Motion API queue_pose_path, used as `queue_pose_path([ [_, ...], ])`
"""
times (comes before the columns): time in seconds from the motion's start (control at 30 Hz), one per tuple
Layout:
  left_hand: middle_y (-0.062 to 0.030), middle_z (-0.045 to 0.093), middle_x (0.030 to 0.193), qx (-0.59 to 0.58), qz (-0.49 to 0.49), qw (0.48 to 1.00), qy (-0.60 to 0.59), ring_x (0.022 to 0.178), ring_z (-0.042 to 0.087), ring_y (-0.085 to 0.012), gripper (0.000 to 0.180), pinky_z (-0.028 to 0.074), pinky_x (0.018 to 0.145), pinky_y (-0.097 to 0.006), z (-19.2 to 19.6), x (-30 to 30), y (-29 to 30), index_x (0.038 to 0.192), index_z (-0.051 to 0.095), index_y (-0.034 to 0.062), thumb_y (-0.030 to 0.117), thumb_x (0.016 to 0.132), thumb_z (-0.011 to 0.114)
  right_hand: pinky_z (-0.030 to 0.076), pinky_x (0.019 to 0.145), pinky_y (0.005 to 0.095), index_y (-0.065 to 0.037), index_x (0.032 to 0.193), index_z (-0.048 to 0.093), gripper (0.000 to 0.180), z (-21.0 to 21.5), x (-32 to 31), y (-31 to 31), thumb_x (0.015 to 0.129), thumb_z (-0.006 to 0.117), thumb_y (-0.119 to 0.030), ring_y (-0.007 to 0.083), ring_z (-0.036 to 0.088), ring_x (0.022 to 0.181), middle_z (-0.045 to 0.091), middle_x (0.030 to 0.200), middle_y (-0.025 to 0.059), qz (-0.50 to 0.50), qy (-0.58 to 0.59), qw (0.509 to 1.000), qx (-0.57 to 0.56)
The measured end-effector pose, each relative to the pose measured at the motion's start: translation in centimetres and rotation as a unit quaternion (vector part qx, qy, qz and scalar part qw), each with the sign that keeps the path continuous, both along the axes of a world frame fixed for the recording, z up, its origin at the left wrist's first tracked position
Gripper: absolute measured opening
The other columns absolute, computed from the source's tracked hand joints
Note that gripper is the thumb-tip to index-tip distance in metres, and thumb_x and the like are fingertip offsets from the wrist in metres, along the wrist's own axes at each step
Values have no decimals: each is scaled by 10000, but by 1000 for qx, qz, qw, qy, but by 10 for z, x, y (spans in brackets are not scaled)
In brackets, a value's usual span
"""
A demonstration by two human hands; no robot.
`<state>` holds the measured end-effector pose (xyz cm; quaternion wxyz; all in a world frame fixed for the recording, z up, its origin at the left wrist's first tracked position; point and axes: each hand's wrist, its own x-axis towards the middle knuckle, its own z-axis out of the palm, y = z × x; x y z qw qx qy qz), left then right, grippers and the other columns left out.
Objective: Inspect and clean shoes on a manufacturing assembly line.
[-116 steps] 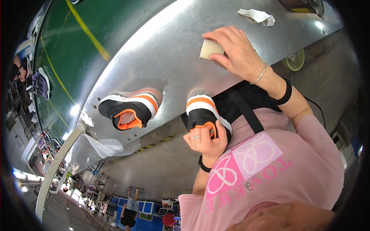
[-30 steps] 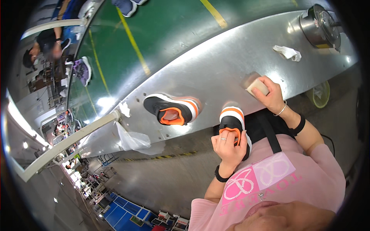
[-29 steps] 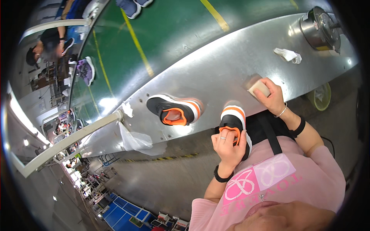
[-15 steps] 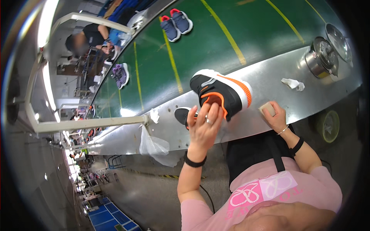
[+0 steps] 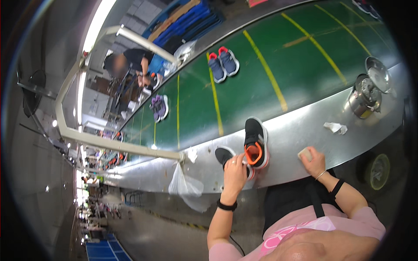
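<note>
Two black sneakers with orange linings stand side by side on the metal ledge in front of me. The right-hand sneaker [image 5: 256,141] rests with its toe pointing away. Over the heel end of the left-hand sneaker [image 5: 224,155], my left hand [image 5: 235,175] has its fingers curled at the opening, hiding much of that shoe. Further right, just above the ledge, my right hand [image 5: 315,164] pinches a small beige block [image 5: 304,154], sponge-like in look.
Beyond the ledge [image 5: 287,130] runs a green belt [image 5: 248,91] carrying a navy pair [image 5: 223,65] and a purple pair [image 5: 159,108]. A metal pot [image 5: 365,102], crumpled white tissue [image 5: 335,128], hanging plastic bag [image 5: 185,187] and white frame post [image 5: 126,148] stand around. A co-worker [image 5: 135,63] is across.
The orange-lined sneaker that my left hand held up now sits on the ledge, and that hand has moved to the other sneaker. My right hand keeps the block. The view has shifted.
</note>
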<state>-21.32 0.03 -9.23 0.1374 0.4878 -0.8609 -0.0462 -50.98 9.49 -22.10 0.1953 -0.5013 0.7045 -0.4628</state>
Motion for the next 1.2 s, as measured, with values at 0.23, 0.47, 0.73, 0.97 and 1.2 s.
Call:
queue_pose_path([
  [0.23, -220, 572, 1125, -52, 85, 995, 25, 1086, 545, -391, 561, 434, 956, -474, 7, -12, 29, 1338, 513, 24, 93, 819, 716, 526, 603, 461, -67, 970, 656, 305, 15, -2, 2, 823, 737, -322, 418, 656, 681, 660, 736, 205, 33, 44, 998, 30],
  [0.47, -176, 605, 976, 42, 72, 996, -15, 918, 574, -382, 686, 456, 798, -465, -12, -10, 42, 1444, 431, 68, 139, 829, 725, 532, 608, 456, -83, 947, 663, 280, 25, -4, 0, 822, 738, -322, 396, 662, 665, 681, 748, 175, 57, 45, 997, 34],
  [0.73, -213, 625, 951, 169, 94, 980, -38, 924, 599, -391, 583, 469, 835, -475, -7, -34, 1, 1260, 615, 172, 338, 739, 817, 522, 623, 465, -70, 969, 645, 269, 18, -5, 1, 833, 727, -287, 397, 663, 707, 684, 783, 187, 66, -17, 997, 28],
  [0.97, -212, 626, 936, 148, 110, 981, -63, 955, 588, -387, 540, 460, 839, -476, -17, -34, 0, 1072, 692, 108, 464, 696, 842, 517, 625, 464, -69, 971, 642, 258, 21, -4, -1, 827, 736, -260, 400, 658, 702, 678, 766, 182, 82, -17, 996, 10],
  [1.2, -121, 746, 959, 236, 244, 916, 212, 830, 708, -177, 421, 538, 765, -317, 28, -31, -39, 992, 735, 26, 356, 752, 839, 515, 624, 457, -57, 973, 633, 264, 15, -3, -1, 822, 744, -244, 397, 658, 704, 670, 766, 190, 71, 4, 997, 20],
])
